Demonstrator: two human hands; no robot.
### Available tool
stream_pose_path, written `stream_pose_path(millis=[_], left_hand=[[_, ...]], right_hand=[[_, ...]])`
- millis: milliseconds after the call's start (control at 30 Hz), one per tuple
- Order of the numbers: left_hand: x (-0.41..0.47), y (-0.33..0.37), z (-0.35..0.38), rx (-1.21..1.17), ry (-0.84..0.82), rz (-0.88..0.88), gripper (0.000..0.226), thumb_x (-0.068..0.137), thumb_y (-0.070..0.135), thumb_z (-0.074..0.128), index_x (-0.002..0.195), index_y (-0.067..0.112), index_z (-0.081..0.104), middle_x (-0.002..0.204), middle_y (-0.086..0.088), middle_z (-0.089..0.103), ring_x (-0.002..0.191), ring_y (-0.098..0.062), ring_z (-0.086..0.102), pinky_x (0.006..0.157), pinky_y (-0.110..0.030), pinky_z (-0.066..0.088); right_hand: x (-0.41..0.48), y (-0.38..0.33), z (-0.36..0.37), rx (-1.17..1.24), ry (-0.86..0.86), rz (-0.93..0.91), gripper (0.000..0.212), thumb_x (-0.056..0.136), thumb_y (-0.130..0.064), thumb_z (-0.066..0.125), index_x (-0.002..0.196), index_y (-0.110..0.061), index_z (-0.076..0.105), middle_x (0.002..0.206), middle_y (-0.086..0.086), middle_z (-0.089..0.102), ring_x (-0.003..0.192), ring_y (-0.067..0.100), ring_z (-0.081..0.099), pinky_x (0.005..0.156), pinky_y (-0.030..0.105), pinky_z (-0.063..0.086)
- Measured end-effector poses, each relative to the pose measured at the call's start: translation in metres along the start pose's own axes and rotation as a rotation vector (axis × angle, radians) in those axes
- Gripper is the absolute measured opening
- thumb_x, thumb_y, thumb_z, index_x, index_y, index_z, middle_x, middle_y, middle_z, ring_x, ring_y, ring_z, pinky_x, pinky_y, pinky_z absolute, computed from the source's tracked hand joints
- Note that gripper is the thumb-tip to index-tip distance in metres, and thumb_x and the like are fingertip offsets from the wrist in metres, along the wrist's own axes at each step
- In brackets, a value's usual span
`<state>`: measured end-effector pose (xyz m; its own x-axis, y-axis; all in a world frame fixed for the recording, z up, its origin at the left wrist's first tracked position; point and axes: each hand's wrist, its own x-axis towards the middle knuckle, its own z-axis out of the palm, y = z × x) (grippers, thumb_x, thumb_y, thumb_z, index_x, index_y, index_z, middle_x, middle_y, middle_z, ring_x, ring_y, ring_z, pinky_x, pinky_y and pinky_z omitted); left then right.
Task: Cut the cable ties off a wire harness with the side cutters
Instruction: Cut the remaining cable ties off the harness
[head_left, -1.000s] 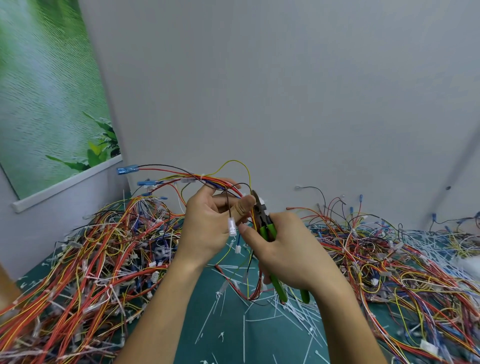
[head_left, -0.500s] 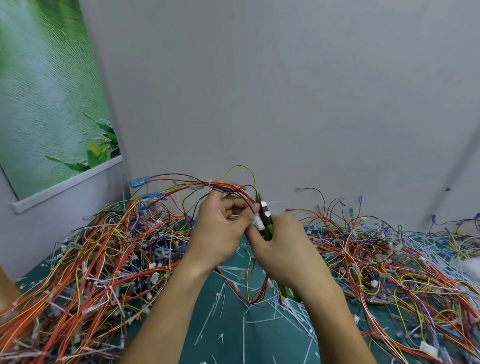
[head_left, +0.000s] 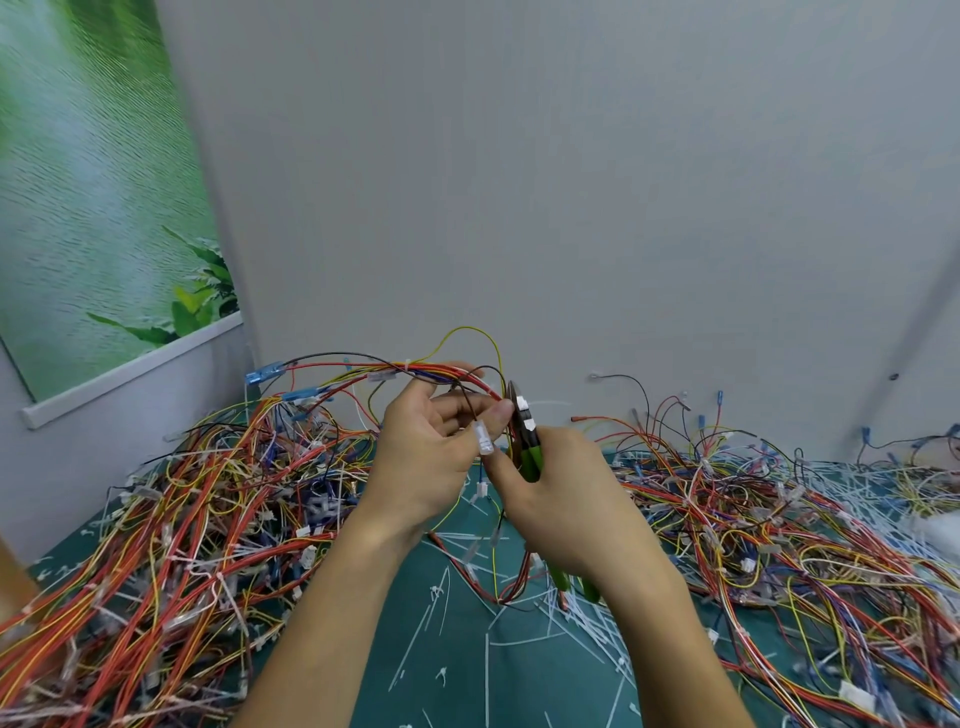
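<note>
Harness first: the wire harness (head_left: 415, 371) is held up off the green mat (head_left: 467, 649) at mid-scene, its bundle running left to right from blue terminals (head_left: 265, 375) to the left hand (head_left: 431, 457), whose fingers curl round it; a clear connector (head_left: 484, 439) hangs just below the thumb.

The right hand (head_left: 566, 499) is wrapped round the green handles of the side cutters (head_left: 524, 431); the tool stands nearly upright, tips up, just right of the left thumb, where the red wires bend downward. So the blades lie across the bundle's line, and I judge the cut will be made right there.

A thin white tail (head_left: 550, 402) pokes rightward from the tips; I take it for a cable tie, but the white patches on the head may be glare. I cannot tell whether the blades are parted or closed, nor whether a wire sits between them; the lower handles vanish behind the wrist. Loose harness piles (head_left: 182, 519) lie left and right; cut ties (head_left: 587, 618) litter the mat near.
</note>
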<state>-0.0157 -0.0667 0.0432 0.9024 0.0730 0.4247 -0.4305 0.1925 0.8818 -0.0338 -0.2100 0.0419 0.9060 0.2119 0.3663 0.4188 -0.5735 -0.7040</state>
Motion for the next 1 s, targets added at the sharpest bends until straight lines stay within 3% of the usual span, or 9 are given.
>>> stream_pose_path(millis=[200,433,700,867,1000], left_hand=[[-0.001,0.008,-0.002,-0.065,-0.010,-0.030,0.045,0.074,0.018,0.080,0.114,0.010,0.061,0.088,-0.007,0.076,0.087,-0.021,0.074,0.073,-0.025,0.057],[-0.001,0.011,-0.005,-0.085,-0.017,-0.031,0.051,0.073,0.018,0.081,0.118,0.008,0.060,0.092,-0.014,0.074,0.092,-0.026,0.072,0.078,-0.029,0.057],[-0.002,0.009,-0.001,-0.068,-0.004,0.015,0.042,0.072,0.019,0.079,0.110,0.021,0.060,0.088,-0.008,0.076,0.085,-0.020,0.074,0.072,-0.025,0.058],[-0.002,0.009,-0.001,-0.071,-0.008,0.031,0.042,0.073,0.015,0.078,0.110,0.019,0.059,0.084,-0.006,0.076,0.080,-0.015,0.073,0.068,-0.022,0.057],[0.000,0.009,-0.003,-0.061,-0.006,0.030,0.043,0.076,0.009,0.077,0.114,0.013,0.058,0.083,-0.006,0.076,0.078,-0.014,0.073,0.068,-0.021,0.056]], right_hand=[[0.003,0.001,0.002,0.001,0.041,-0.070,0.047,0.102,-0.038,0.059,0.060,-0.023,0.042,0.050,-0.014,0.049,0.046,0.012,0.040,0.046,0.020,0.034],[0.004,0.002,0.006,0.030,0.051,-0.092,0.047,0.100,-0.039,0.060,0.060,-0.021,0.043,0.049,-0.003,0.041,0.045,0.013,0.035,0.045,0.023,0.032],[0.001,-0.004,0.003,0.064,0.017,-0.105,0.047,0.101,-0.040,0.058,0.062,-0.020,0.041,0.049,-0.006,0.040,0.045,0.012,0.032,0.044,0.024,0.029],[-0.001,-0.005,-0.001,0.085,-0.034,-0.087,0.044,0.102,-0.042,0.056,0.066,-0.018,0.044,0.052,-0.002,0.042,0.046,0.011,0.033,0.044,0.025,0.027],[-0.002,-0.008,-0.005,0.144,-0.107,0.012,0.035,0.102,-0.038,0.048,0.077,-0.014,0.052,0.056,-0.004,0.042,0.052,0.015,0.040,0.052,0.042,0.038]])
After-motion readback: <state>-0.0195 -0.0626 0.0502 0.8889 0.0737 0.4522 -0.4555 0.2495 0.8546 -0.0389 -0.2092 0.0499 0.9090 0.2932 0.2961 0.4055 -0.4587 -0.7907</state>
